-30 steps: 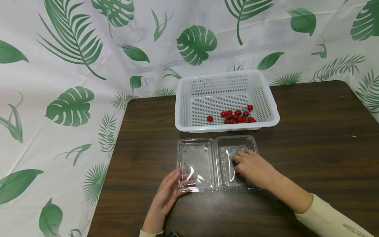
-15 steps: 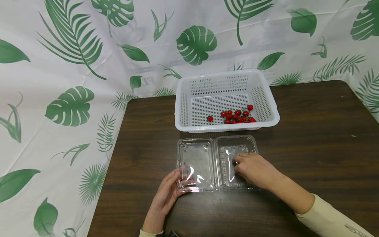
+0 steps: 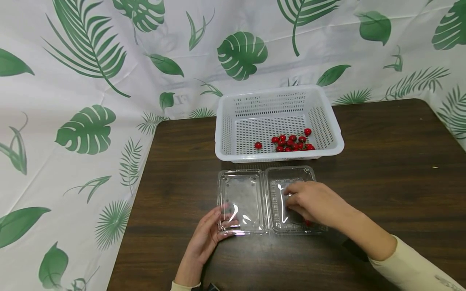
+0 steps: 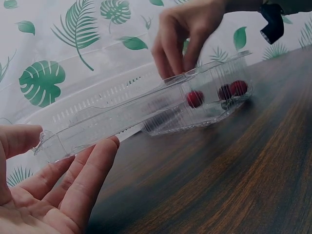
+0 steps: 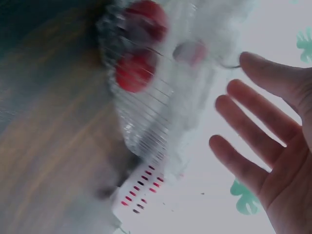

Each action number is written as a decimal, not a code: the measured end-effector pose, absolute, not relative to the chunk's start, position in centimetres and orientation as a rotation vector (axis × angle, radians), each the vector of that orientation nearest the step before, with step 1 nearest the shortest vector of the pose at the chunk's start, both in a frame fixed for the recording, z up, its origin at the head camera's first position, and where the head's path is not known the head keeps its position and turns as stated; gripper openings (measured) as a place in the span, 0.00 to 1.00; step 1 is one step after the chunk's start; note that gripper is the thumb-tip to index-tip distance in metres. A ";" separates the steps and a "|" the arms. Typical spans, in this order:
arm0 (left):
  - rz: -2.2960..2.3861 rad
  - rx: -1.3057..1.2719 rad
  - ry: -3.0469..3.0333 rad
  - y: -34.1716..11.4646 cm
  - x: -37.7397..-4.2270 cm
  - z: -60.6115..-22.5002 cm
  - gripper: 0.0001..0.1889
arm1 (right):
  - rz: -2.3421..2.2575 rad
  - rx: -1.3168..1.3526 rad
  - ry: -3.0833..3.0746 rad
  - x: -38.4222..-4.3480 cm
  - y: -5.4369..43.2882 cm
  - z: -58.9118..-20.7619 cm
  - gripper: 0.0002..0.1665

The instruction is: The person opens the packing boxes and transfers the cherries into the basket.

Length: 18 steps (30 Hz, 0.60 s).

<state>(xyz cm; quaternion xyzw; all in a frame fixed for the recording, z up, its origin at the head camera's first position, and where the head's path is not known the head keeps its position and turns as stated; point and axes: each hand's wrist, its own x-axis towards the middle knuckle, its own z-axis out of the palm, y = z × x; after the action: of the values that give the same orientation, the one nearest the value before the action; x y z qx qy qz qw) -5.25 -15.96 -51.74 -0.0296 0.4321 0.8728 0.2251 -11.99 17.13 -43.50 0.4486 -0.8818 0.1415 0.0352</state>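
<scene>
A clear plastic clamshell box (image 3: 242, 190) lies unfolded on the dark wooden table. My left hand (image 3: 205, 234) grips its left half by the near outer corner, thumb above and fingers underneath in the left wrist view. Over the right half is my right hand (image 3: 316, 202), fingers pointing down into it. In the right wrist view its thumb (image 5: 265, 70) and fingers are spread apart, and a thin stem ends at the thumb tip. A cherry (image 4: 195, 99) sits in that half below the fingers, with two more cherries (image 4: 239, 87) near its far end.
Right behind the box stands a white perforated basket (image 3: 227, 157). Several red cherries (image 3: 291, 143) lie in its front right part, one apart to the left. A leaf-printed cloth (image 3: 204, 56) hangs behind and left of the table (image 3: 393, 161).
My right hand has lifted slightly and its fingers have loosened over the box. A bit of red now shows beneath that hand. My left hand and the basket stay where they were.
</scene>
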 end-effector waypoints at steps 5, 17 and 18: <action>2.409 -0.076 1.194 -16.0 -5.3 -51.7 0.26 | 0.669 1.330 -2.635 -12.7 17.5 -41.8 0.12; 2.405 -0.099 1.196 -15.9 -5.3 -51.8 0.25 | 1.224 0.953 -2.522 -16.1 18.6 -39.8 0.13; 2.405 -0.096 1.197 -15.9 -5.3 -51.8 0.25 | 1.255 0.895 -2.516 -16.4 18.7 -39.8 0.13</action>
<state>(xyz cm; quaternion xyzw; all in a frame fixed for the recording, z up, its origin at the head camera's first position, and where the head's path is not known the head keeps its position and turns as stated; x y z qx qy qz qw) -5.28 -15.91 -51.78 -0.0349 0.4338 0.8718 0.2246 -16.36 18.65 -39.77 0.3019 -0.8488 0.4234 0.0952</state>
